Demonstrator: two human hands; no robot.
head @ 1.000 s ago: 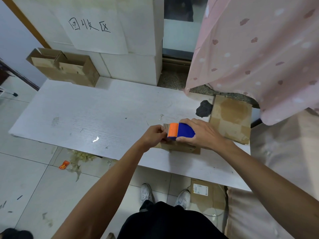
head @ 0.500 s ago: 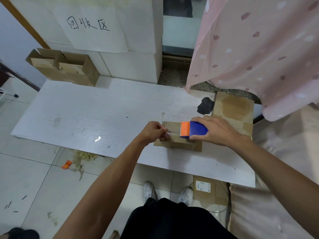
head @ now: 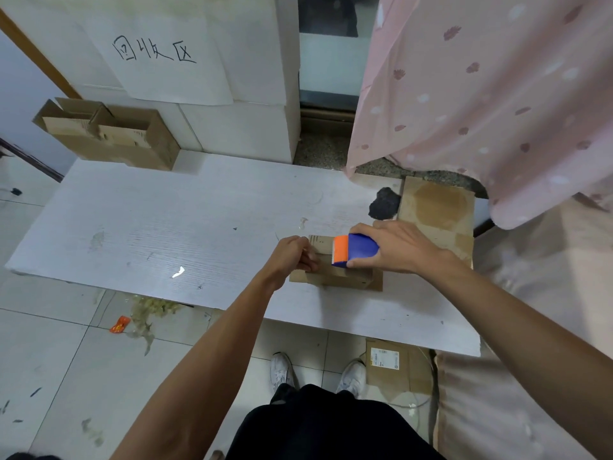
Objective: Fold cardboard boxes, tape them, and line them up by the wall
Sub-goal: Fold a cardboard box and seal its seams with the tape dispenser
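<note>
A small brown cardboard box (head: 341, 278) lies on the white table (head: 166, 227) near its front right. My right hand (head: 398, 249) grips a blue and orange tape dispenser (head: 353, 250) resting on top of the box. My left hand (head: 293, 254) sits at the box's left end, its fingers curled and pinching the tape end or box edge there. Two folded boxes (head: 109, 136) stand against the white wall at the table's back left.
Flat stained cardboard (head: 438, 214) and a dark lump (head: 384, 204) lie at the table's right end. A pink curtain (head: 481, 78) hangs on the right. A labelled box (head: 394, 363) sits on the floor by my shoes. Scraps litter the tiles left.
My right hand has drawn the tape dispenser rightward along the box top, away from my left hand, which stays at the left end.
</note>
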